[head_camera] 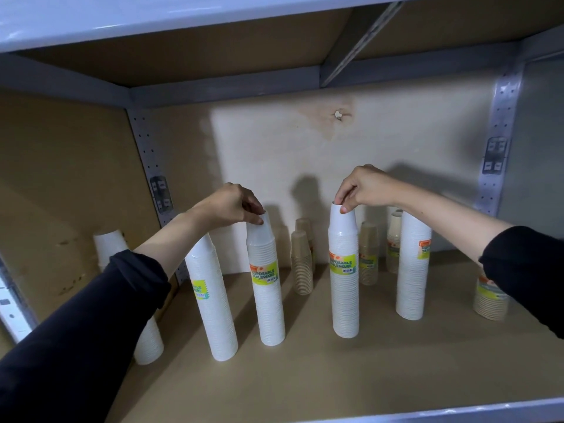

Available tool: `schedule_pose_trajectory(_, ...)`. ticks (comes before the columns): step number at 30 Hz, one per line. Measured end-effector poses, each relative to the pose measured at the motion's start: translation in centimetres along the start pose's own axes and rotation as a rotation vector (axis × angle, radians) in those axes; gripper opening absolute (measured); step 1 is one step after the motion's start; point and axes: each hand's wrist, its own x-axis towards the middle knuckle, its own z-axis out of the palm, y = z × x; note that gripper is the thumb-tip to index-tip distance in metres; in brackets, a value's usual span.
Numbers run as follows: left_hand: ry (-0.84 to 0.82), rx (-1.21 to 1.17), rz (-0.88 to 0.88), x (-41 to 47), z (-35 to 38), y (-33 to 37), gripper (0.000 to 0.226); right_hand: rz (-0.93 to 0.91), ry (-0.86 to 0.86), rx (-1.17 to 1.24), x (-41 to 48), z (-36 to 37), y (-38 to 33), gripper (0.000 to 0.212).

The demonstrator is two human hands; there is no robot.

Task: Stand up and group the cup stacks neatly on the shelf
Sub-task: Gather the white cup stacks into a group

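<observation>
Several tall white cup stacks stand upright on the brown shelf board (335, 377). My left hand (232, 206) pinches the top of one labelled white stack (268, 300). Over at centre right, my right hand (363, 187) grips the top rim of another labelled white stack (345, 288). A third white stack (216, 306) stands just left of the first, partly behind my left forearm. A fourth (412, 270) stands to the right. Another white stack (149, 340) at far left is mostly hidden by my left sleeve.
Shorter beige cup stacks stand near the back wall (302, 264), (367, 254), (393, 239), and one (489, 300) sits behind my right sleeve. Perforated metal uprights (500, 123) frame the bay. The shelf above (183, 13) hangs low overhead.
</observation>
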Motion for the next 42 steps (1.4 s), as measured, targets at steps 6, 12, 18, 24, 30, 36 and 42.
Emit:
schedule_pose_trajectory(6, -0.009, -0.022, -0.007, 0.0, 0.0, 0.0, 0.028, -0.021, -0.032, 0.008, -0.3, -0.8, 0.4, 0.027)
schedule_pose_trajectory(12, -0.013, 0.009, 0.002, -0.2, 0.0, 0.1, 0.026, -0.018, -0.057, -0.008, -0.7, -1.2, -0.2, 0.026)
schedule_pose_trajectory(18, -0.013, 0.055, 0.017, -0.3, 0.0, 0.2, 0.025, -0.032, -0.076, -0.071, -0.8, -1.0, -0.7, 0.023)
schedule_pose_trajectory(24, -0.015, 0.071, 0.032, -0.2, -0.1, 0.1, 0.024, -0.027, -0.019, -0.054, -0.5, -0.7, -0.7, 0.018)
schedule_pose_trajectory(30, 0.011, 0.107, 0.045, -0.1, 0.2, 0.6, 0.022, -0.055, 0.009, -0.073, -0.1, -0.2, -1.1, 0.013)
schedule_pose_trajectory(36, 0.051, 0.129, 0.05, 0.4, 0.6, 1.2, 0.02, -0.131, 0.047, -0.05, 0.2, 1.6, -2.8, 0.013)
schedule_pose_trajectory(42, 0.129, 0.115, 0.003, 1.3, 0.8, 1.2, 0.02, -0.125, 0.104, -0.023, 0.6, 4.7, -3.9, 0.018)
